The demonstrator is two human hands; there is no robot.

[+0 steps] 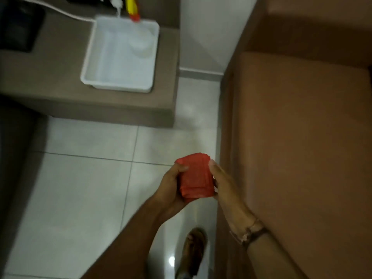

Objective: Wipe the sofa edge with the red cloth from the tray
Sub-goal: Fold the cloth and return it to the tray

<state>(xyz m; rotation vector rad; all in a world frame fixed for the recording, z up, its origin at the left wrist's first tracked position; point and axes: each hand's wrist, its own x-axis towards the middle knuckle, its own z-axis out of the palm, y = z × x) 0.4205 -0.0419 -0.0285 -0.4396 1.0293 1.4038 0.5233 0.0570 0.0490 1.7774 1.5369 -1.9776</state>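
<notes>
A folded red cloth (196, 178) is held between both of my hands over the tiled floor, just left of the sofa's side. My left hand (171, 188) cups it from the left and below, thumb on its top corner. My right hand (223, 184) presses its right edge with the fingers. The brown sofa (302, 137) fills the right side; its left edge (231, 117) runs up from my hands toward the wall. The white tray (120, 81) sits on a low brown table at the upper left, far from my hands.
The low brown table (50, 87) carries a dark object (18, 27) at the far left, a white cable and a yellow-red item (133, 9) at the tray's far rim. My sandalled foot (193, 252) stands on the pale tiled floor (80, 188). A white wall lies behind.
</notes>
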